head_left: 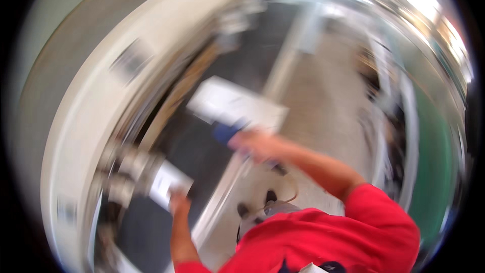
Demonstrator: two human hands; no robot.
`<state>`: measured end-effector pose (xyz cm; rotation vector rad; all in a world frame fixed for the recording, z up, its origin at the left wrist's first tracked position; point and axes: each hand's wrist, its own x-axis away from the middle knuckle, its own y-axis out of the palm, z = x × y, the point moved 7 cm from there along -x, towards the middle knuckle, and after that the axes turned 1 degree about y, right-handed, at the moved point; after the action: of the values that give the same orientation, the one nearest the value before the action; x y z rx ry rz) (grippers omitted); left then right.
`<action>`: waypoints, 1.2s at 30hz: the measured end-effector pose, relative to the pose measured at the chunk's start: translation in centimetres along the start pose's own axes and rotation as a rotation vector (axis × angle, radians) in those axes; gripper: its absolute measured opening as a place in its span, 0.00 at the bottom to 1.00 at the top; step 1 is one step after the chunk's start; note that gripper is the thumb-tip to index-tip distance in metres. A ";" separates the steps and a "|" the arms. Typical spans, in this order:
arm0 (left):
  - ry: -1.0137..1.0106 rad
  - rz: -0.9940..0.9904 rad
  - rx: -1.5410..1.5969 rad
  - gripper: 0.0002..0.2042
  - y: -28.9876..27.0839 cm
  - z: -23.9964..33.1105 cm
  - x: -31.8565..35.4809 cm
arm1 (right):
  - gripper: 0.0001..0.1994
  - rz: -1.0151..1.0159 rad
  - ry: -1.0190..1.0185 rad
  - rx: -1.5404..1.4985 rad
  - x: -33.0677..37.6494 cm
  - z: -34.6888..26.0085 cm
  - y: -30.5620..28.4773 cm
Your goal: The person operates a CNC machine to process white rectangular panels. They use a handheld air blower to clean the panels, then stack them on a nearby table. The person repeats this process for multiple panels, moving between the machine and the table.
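Bright red short-sleeved shirt [323,237] filling the lower right of the frame, bare forearms beyond the sleeves, dark shoes [257,203] at lower centre, everything motion-blurred.

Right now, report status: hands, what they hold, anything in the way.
Left hand on a small white sheet. Right hand at a large white sheet, blue thing beside. Picture blurred; grips unclear.

Both arms in red sleeves reach up from the lower edge. The left hand [179,203] is raised, fingers blurred. The right hand [252,144], arm outstretched, looks closed, though blur hides its fingers.
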<state>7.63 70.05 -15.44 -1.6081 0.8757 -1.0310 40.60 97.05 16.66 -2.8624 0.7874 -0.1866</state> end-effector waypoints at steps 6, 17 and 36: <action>-0.253 0.230 0.075 0.24 -4.8 -0.2 4.6 | 0.21 0.021 0.478 -0.269 11.0 10.5 6.3; 0.545 0.142 0.366 0.24 -6.1 29.0 7.6 | 0.22 0.020 0.663 -0.110 31.6 13.5 12.7; 0.626 -0.165 0.305 0.24 -1.4 39.1 23.2 | 0.23 0.188 0.619 -0.367 51.4 15.7 12.9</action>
<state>52.62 63.25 -14.96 -1.1198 0.9372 -1.7452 80.65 61.62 2.70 -3.0548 1.3065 -1.0362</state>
